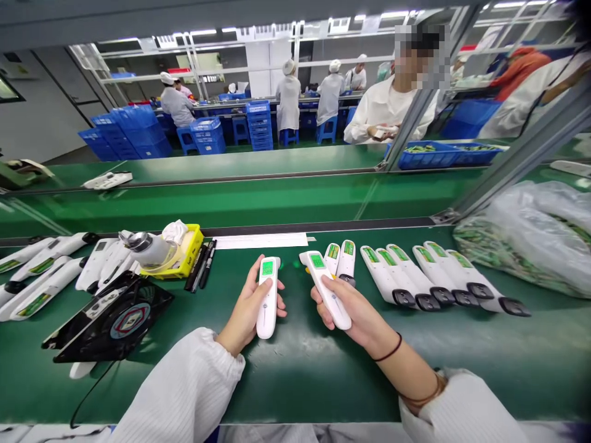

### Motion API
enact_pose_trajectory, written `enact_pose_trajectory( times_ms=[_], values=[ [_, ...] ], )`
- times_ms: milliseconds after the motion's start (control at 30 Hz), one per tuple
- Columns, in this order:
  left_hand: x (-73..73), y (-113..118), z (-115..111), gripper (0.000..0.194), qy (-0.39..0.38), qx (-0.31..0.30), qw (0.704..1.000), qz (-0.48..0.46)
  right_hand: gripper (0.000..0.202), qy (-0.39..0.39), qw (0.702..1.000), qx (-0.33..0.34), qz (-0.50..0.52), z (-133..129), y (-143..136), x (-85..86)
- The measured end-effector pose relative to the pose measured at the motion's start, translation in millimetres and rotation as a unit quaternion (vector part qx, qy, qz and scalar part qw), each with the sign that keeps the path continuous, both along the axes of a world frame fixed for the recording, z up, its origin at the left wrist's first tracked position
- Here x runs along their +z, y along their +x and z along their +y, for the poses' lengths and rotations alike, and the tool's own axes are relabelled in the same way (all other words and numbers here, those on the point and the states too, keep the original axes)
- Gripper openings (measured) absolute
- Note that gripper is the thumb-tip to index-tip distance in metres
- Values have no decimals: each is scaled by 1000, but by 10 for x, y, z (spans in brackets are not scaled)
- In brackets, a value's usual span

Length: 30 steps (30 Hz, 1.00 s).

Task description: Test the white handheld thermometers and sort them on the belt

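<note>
Readings on 2 green screens (268,268) too small to make out. Left hand (245,303): fingers partly hidden behind left thermometer (266,314). Right hand (357,304) and right thermometer (338,307) cover lower end of white unit (331,251) behind. Both sleeves (184,381) cut off by bottom edge. Black fan (104,332) hides most of white piece (83,370) under it. Clear bag (530,209) runs past right edge, contents blurred. Co-worker (376,111): head pixelated, body crossed by post (413,120); handheld item (386,132) too small to tell.

The green desk (314,381) carries white thermometers (381,275) at both sides; a plastic bag (530,227) at right; a yellow basket (190,255), dark pens (209,264) and a black fan (104,326) at left.
</note>
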<state>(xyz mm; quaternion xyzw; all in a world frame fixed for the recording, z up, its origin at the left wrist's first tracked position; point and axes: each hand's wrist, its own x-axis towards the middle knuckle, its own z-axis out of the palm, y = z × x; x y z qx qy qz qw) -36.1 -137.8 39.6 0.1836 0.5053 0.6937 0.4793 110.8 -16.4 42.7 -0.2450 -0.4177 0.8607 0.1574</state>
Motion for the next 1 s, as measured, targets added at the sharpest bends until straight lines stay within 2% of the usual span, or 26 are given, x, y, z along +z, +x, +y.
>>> enact_pose_trajectory(
  times_ms=[133, 267, 400, 533, 700, 800, 1000],
  values=[
    [-34, 29, -7, 76, 12, 7, 1000, 10, 25, 32, 999, -4, -1, -65, -3, -22],
    [-65, 96, -36, 93, 82, -43, 994, 54, 29, 110, 994, 4, -3, -189, -38, -84],
    [-55, 165, -84, 89, 119, -67, 986, 92, 33, 146, 988, 43, 30, -263, -60, -124],
    [-20, 192, -118, 87, 110, -92, 985, 99, 27, 144, 987, 58, 49, -282, -32, -150],
    [-36, 186, -138, 85, 103, -85, 983, 125, 27, 129, 987, 64, 76, -309, 19, -192],
    [-64, 192, -142, 82, 110, -84, 984, 112, 33, 141, 986, 59, 68, -317, 22, -196],
    [-82, 213, -121, 85, 112, -85, 988, 69, 29, 146, 986, 56, 57, -302, -8, -201]
  ],
)
